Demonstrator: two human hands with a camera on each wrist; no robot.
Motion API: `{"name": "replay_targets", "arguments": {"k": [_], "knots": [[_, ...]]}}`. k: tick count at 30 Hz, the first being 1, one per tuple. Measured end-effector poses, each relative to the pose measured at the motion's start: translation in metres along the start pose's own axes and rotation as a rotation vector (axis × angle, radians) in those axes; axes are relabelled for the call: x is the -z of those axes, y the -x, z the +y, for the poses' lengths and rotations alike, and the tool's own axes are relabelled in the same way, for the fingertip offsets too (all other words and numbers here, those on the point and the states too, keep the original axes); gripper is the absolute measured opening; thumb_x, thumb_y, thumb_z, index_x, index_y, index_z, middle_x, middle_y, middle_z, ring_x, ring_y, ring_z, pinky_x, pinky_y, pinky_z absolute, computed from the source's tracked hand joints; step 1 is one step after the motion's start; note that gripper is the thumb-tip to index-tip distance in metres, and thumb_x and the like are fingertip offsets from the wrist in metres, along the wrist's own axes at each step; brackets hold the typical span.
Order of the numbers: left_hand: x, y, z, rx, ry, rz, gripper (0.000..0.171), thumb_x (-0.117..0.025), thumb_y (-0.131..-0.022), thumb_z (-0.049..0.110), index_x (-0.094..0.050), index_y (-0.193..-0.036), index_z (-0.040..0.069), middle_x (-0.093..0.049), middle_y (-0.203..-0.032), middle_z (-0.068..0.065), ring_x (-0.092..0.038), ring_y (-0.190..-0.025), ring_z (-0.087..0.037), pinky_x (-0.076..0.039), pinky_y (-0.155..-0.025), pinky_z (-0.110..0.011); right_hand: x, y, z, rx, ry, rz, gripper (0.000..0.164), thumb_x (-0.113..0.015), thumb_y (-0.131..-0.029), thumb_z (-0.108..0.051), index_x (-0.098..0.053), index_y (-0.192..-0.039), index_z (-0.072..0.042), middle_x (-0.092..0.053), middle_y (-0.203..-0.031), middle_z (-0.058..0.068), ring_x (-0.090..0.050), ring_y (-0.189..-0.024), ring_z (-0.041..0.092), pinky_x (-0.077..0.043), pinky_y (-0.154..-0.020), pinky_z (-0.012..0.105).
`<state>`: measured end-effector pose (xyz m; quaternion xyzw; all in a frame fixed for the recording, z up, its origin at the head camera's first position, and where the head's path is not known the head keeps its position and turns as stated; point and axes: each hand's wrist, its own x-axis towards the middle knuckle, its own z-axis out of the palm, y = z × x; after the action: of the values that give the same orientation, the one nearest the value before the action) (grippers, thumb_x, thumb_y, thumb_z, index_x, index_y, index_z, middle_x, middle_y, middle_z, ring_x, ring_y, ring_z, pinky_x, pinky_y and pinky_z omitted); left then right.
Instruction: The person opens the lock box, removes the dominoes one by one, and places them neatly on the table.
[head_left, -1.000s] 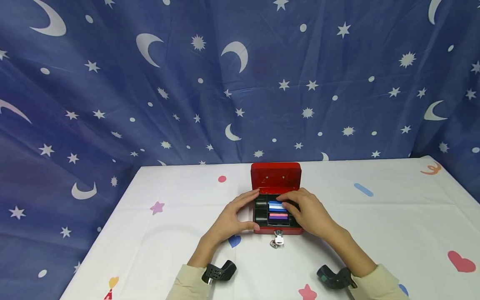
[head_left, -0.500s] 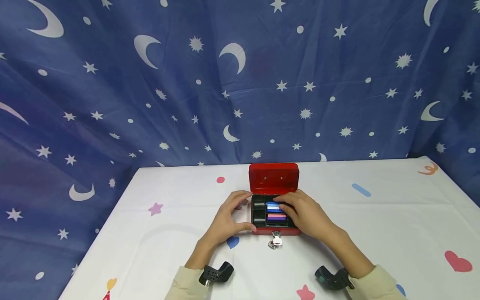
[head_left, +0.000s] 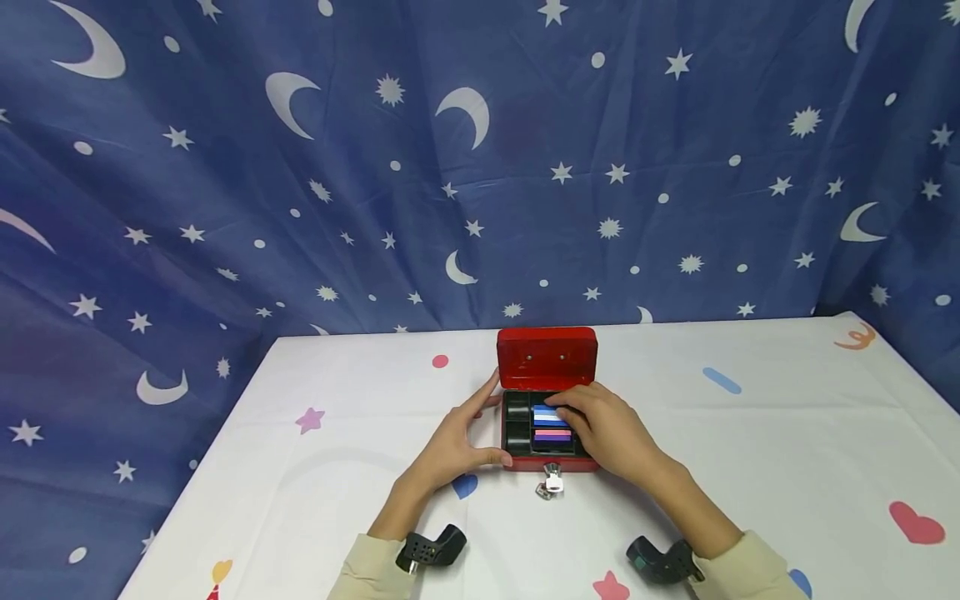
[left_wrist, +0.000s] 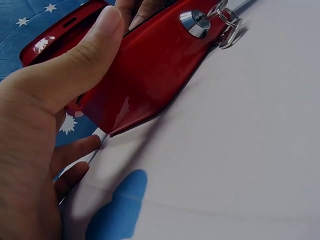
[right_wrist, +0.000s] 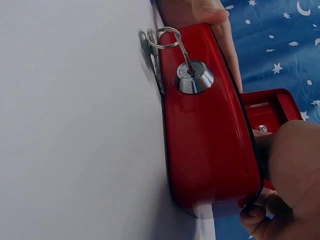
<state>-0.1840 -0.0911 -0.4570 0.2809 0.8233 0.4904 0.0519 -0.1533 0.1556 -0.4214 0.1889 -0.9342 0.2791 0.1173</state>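
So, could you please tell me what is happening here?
A person has a red box open on a white table. The left hand spans the box's left side. The right hand reaches into the black tray, over a blue-and-white piece; whether it grips that is unclear. A pink-and-purple piece lies nearer the person, and a key sits in the front lock.
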Motion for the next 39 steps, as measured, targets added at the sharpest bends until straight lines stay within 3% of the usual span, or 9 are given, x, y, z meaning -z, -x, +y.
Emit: {"name": "replay_targets", "arguments": {"k": [8, 13, 21, 29, 34, 39], "knots": [[0.009, 0.004, 0.035, -0.012, 0.051, -0.026, 0.105, -0.086, -0.069, 0.013, -0.023, -0.153, 0.013, -0.051, -0.137, -0.017, -0.043, -0.129, -0.033, -0.033, -0.104, -0.053, 0.000, 0.001, -0.002, -0.032, -0.048, 0.020, 0.027, -0.071, -0.085, -0.006, -0.072, -0.111, -0.012, -0.066, -0.107, 0.008, -0.056, -0.099, 0.024, -0.052, -0.084, 0.045], [0.010, 0.005, 0.038, -0.017, 0.051, -0.024, 0.106, -0.087, -0.068, 0.013, -0.023, -0.152, 0.009, -0.052, -0.136, -0.017, -0.045, -0.127, -0.034, -0.034, -0.103, -0.055, 0.000, 0.000, -0.002, -0.052, -0.103, 0.013, 0.029, -0.072, -0.084, -0.005, -0.072, -0.112, -0.011, -0.065, -0.112, 0.010, -0.056, -0.104, 0.028, -0.050, -0.088, 0.048], [0.010, 0.006, 0.039, 0.009, 0.061, -0.021, 0.103, -0.086, -0.070, 0.013, -0.025, -0.153, 0.016, -0.050, -0.138, -0.016, -0.044, -0.129, -0.032, -0.033, -0.105, -0.052, -0.001, 0.000, -0.003, -0.042, -0.111, 0.058, 0.029, -0.074, -0.082, -0.003, -0.072, -0.110, -0.010, -0.068, -0.105, 0.007, -0.061, -0.097, 0.025, -0.052, -0.087, 0.045], [0.011, 0.006, 0.041, 0.026, 0.052, -0.028, 0.103, -0.085, -0.070, 0.014, -0.024, -0.153, 0.018, -0.049, -0.140, -0.015, -0.042, -0.130, -0.032, -0.033, -0.106, -0.051, -0.001, 0.000, -0.002, 0.057, -0.025, 0.134, 0.028, -0.075, -0.081, -0.003, -0.073, -0.107, -0.011, -0.069, -0.099, 0.003, -0.063, -0.093, 0.020, -0.054, -0.083, 0.040], [0.011, 0.006, 0.041, 0.032, 0.052, -0.026, 0.102, -0.085, -0.071, 0.013, -0.025, -0.153, 0.018, -0.049, -0.139, -0.016, -0.041, -0.131, -0.033, -0.033, -0.106, -0.051, 0.003, -0.001, -0.001, 0.086, -0.060, 0.176, 0.029, -0.074, -0.081, 0.000, -0.073, -0.107, -0.011, -0.068, -0.098, 0.002, -0.062, -0.092, 0.019, -0.055, -0.081, 0.039], [0.005, 0.002, 0.011, 0.029, 0.027, 0.000, 0.106, -0.088, -0.067, 0.025, -0.024, -0.152, 0.035, -0.052, -0.138, -0.002, -0.043, -0.131, -0.019, -0.035, -0.106, -0.045, 0.009, -0.003, 0.000, 0.098, -0.096, 0.179, 0.029, -0.074, -0.081, 0.001, -0.073, -0.107, -0.011, -0.068, -0.098, 0.002, -0.063, -0.091, 0.019, -0.055, -0.081, 0.038]]}}
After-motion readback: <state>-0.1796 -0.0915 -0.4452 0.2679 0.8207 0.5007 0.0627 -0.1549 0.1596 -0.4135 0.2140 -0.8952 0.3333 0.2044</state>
